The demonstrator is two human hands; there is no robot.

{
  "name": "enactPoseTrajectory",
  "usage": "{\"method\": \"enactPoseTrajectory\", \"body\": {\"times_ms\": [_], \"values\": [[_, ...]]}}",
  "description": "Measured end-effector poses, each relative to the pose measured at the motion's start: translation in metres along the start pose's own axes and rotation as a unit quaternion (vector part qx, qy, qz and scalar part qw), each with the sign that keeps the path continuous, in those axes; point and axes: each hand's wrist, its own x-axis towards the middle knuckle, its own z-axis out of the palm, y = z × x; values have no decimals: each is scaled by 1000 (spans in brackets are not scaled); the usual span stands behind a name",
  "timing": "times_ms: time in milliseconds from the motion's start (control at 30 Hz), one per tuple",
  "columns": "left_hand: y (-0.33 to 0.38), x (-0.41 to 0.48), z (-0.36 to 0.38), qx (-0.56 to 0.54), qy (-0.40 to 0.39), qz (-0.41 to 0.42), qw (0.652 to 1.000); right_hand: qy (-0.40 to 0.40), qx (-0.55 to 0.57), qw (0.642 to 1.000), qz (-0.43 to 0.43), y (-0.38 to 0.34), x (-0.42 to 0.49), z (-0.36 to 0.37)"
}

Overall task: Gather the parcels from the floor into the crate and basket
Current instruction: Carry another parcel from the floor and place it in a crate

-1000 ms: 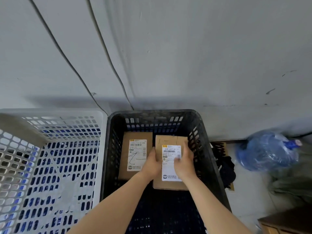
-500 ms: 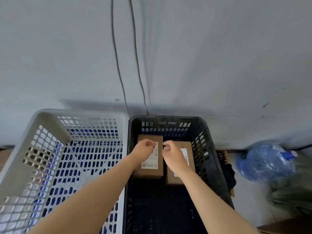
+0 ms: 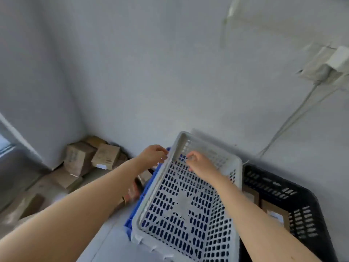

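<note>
Two bare arms reach forward from the bottom of the view, seen from above. The left hand (image 3: 154,155) has its fingers loosely curled and holds nothing. Its fingertips sit right at the far left rim of a grey slotted basket (image 3: 239,168), and motion blur hides whether they touch it. The right hand (image 3: 200,163), just to the right of the left one, hovers over the far end of the basket, its fingers also loosely curled and empty. The basket lies beneath the right hand and forearm. A blue tray (image 3: 130,223) shows under the basket's left edge, below the left forearm.

To the right of the right hand, just beside the basket, stands a black slotted crate (image 3: 309,197). Inside it lie two brown parcels with white labels: a first parcel (image 3: 251,195) close to the right forearm and a second parcel (image 3: 274,214) just to its right.

To the left of the left hand, beyond that forearm, a pile (image 3: 85,161) of brown parcels lies on the grey floor (image 3: 105,241) in the corner of the room. Some are tilted against one another, and all are blurred.

A pale wall (image 3: 151,72) rises beyond both hands. High to the right of the right hand, a white socket (image 3: 338,57) is fixed to the wall. A thin cable (image 3: 289,120) runs down from it toward the crate.
</note>
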Motion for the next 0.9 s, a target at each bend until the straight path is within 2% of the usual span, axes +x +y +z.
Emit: {"method": "enactPoseTrajectory", "body": {"times_ms": [133, 233, 400, 533, 700, 900], "values": [[-91, -76, -167, -37, 115, -62, 991, -94, 29, 995, -15, -119, 28, 115], [-135, -112, -240, -10, 182, -88, 979, -129, 21, 991, -26, -158, 41, 174], [-230, -168, -353, -67, 292, -182, 937, -246, -24, 969, -23, -229, 57, 280], [-286, -170, -393, -99, 304, -237, 918, -271, -26, 962, -13, -262, 93, 342], [-351, -150, -420, -118, 280, -271, 913, -304, -48, 951, 8, -294, 145, 424], [-486, -102, -442, -126, 298, -321, 890, -341, -74, 937, 1, -296, 205, 556]]}}
